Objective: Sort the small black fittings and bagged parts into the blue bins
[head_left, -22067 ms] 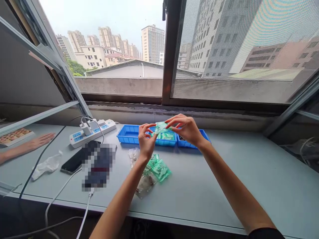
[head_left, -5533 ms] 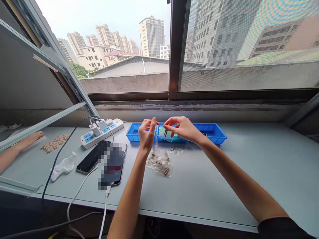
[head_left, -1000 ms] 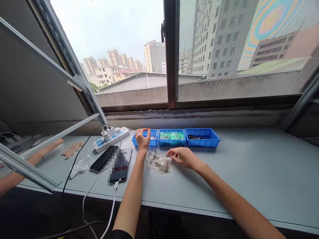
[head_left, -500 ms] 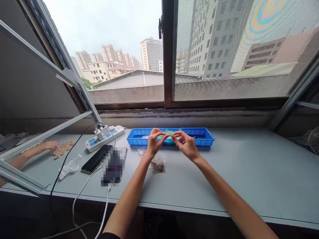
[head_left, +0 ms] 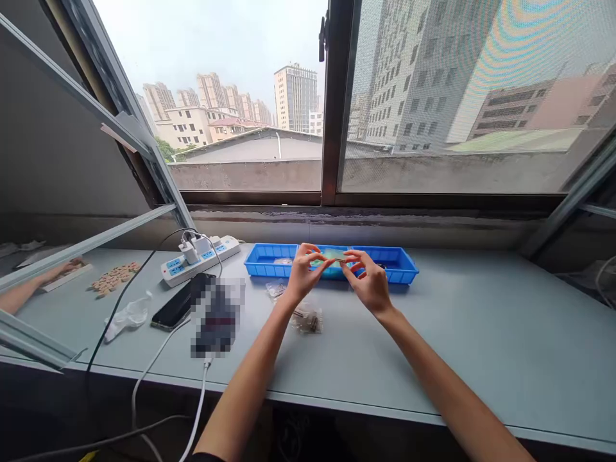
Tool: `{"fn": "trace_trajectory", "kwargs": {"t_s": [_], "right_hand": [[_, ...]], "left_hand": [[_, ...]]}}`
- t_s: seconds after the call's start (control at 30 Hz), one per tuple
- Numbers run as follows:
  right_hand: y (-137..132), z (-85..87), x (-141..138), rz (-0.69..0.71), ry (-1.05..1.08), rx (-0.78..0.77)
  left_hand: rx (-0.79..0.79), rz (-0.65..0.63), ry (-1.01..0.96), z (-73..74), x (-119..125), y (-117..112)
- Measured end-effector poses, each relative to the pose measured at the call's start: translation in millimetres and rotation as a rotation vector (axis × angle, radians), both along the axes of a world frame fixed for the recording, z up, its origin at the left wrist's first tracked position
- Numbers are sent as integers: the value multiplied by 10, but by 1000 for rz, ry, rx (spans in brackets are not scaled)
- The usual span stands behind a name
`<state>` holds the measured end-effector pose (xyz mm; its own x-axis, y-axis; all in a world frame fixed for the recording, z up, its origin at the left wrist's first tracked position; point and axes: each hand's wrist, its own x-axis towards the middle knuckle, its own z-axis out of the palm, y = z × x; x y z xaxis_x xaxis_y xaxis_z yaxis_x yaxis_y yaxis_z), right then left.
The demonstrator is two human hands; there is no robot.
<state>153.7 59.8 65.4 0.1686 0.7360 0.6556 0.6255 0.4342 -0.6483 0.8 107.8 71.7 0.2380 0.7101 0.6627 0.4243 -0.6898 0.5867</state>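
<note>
My left hand [head_left: 305,274] and my right hand [head_left: 369,282] are raised in front of a row of blue plastic bins [head_left: 269,252], fingertips pinched close together. Between them is a small thin piece [head_left: 339,260], too small to name; both hands seem to grip it. Behind the fingers, something pale green [head_left: 332,254] shows in the middle bin, partly hidden. The left bin has a small whitish item [head_left: 283,261] in it. Below my left hand, clear plastic bags [head_left: 308,319] of small brownish parts lie on the table.
To the left are a white power strip [head_left: 199,260] with plugs, a black phone [head_left: 180,305], a blurred-out device [head_left: 216,321] on a white cable, and crumpled plastic [head_left: 129,316]. Farther left, beyond a metal frame [head_left: 91,240], lie small wooden pieces [head_left: 114,277] near another person's arm [head_left: 33,285].
My hands stay pinched together, shifted slightly right in view, with a little more gap between the fingertips. The other person's hand has moved left, away from the wooden pieces.
</note>
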Motion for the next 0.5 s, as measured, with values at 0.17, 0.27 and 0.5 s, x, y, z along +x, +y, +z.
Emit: {"fn": "trace_trajectory", "kwargs": {"t_s": [0.17,0.27,0.5], "right_hand": [[-6,-13,-43,4,46,-47],[-37,-21,-58,23,-58,-69],[-67,-73,-121,150,-290,-178]], "left_hand": [[-101,294,-36,50,-87,82],[-116,515,-78,59,-271,158],[-157,805,-56,-11,-526,229]]}}
